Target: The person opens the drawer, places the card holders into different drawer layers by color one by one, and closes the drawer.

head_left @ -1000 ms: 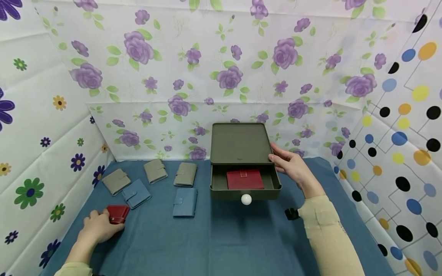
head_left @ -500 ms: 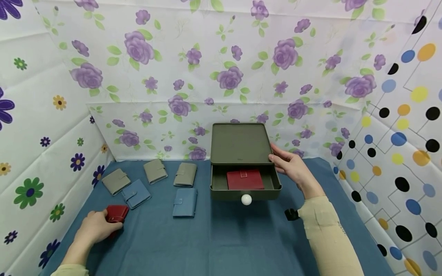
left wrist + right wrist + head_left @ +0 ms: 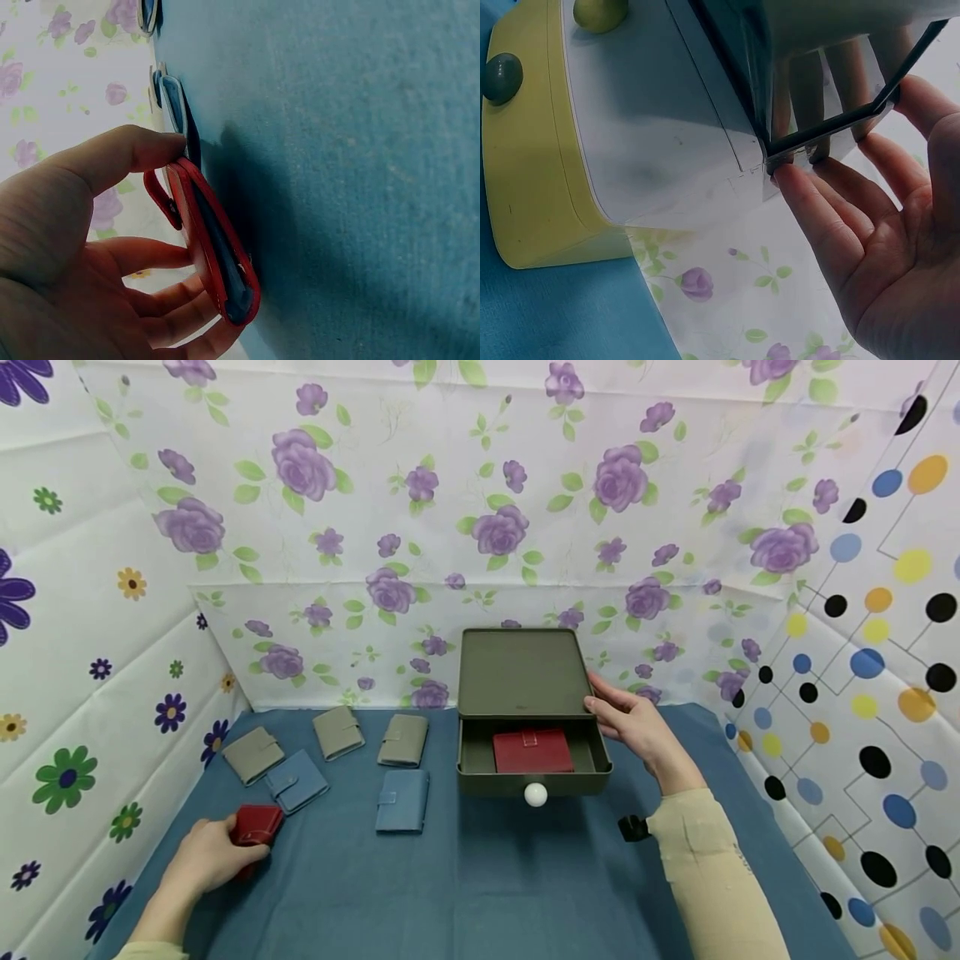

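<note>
My left hand [image 3: 206, 857] pinches a red wallet [image 3: 258, 824] at the front left. In the left wrist view, the thumb is at one end of the wallet [image 3: 214, 232] and the fingers are behind it; its strap faces the palm and its folded edge shows. My right hand [image 3: 637, 727] rests with extended fingertips against the right side of the olive drawer box [image 3: 521, 672]. Its drawer [image 3: 472, 752] is pulled out and holds another red wallet [image 3: 532, 752]. In the right wrist view, the right hand [image 3: 885, 225] touches the glossy side of this top drawer.
Grey wallets [image 3: 253, 755] [image 3: 337, 732] [image 3: 402, 740] and blue wallets [image 3: 297, 781] [image 3: 402, 801] lie on the blue cloth [image 3: 360, 893]. Below the top drawer, the right wrist view shows a white drawer [image 3: 652, 135] and a yellow drawer [image 3: 525, 172]. A white knob [image 3: 536, 794] projects forward.
My left hand has shifted slightly and the red wallet in it has tilted a little, with more of it showing below the thumb. My right hand and the drawer look the same.
</note>
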A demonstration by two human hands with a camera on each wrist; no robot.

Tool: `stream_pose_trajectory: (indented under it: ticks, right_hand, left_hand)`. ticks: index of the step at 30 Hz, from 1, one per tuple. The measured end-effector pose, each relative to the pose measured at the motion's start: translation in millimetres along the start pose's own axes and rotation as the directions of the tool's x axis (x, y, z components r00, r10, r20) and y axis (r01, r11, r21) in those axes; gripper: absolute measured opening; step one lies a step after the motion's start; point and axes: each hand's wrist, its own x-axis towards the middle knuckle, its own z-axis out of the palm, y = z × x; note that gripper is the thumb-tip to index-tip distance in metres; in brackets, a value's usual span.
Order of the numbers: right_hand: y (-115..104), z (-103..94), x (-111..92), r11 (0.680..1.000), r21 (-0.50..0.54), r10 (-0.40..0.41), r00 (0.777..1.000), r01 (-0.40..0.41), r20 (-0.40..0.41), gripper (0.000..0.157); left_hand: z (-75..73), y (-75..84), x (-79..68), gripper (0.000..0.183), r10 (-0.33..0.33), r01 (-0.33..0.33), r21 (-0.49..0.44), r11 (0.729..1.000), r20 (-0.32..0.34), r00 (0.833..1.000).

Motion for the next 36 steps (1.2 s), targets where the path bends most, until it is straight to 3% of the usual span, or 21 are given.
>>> stream_pose_trajectory:
  ticks: [13, 28, 36]
  right_hand:
    - [1.7, 1.7, 0.4, 1.0, 0.006, 0.002, 1.0, -0.002, -0.007, 0.068]
    - [0.3, 1.1, 0.2, 1.0, 0.007, 0.007, 1.0, -0.007, -0.006, 0.069]
    - [1.7, 0.8, 0.7, 1.0, 0.009, 0.013, 1.0, -0.013, -0.008, 0.069]
  left_hand:
    - [-1.8, 12.5, -3.7, 0.1, 0.098, -0.098, 0.007, 0.995, -0.07, 0.993]
    - [-3.6, 59.2, -12.6, 0.097, 0.217, -0.225, -0.031, 0.974, -0.175, 0.96]
    - [3.5, 83.7, -17.0, 0.091, 0.275, -0.294, -0.052, 0.954, -0.232, 0.933]
